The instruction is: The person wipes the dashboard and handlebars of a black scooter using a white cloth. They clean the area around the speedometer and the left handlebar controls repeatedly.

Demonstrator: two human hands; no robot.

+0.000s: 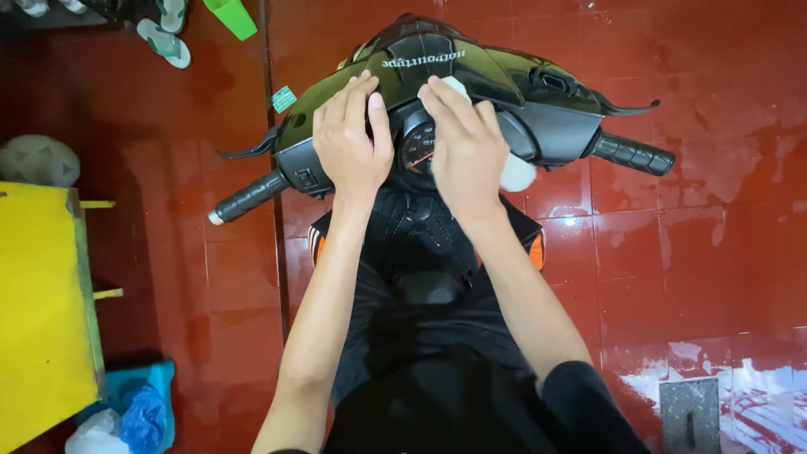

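Observation:
A black scooter stands below me, seen from above, its handlebar cowl point(538, 109) stretching across the upper middle. My left hand point(351, 139) lies flat on the cowl just left of the round gauge point(418, 150), fingers spread, holding nothing. My right hand point(466, 143) presses a white cloth point(515, 172) onto the cowl right of the gauge; the cloth shows under the fingertips and beside the palm. Rubber grips stick out at both ends, the left grip point(248, 196) and the right grip point(635, 154).
The floor is wet red tile point(714, 210). A yellow table point(42, 303) stands at the left, with a blue bin point(139, 408) holding bags below it. Sandals point(164, 38) and a green scoop point(231, 17) lie at the top left. A grey drain cover point(689, 412) sits lower right.

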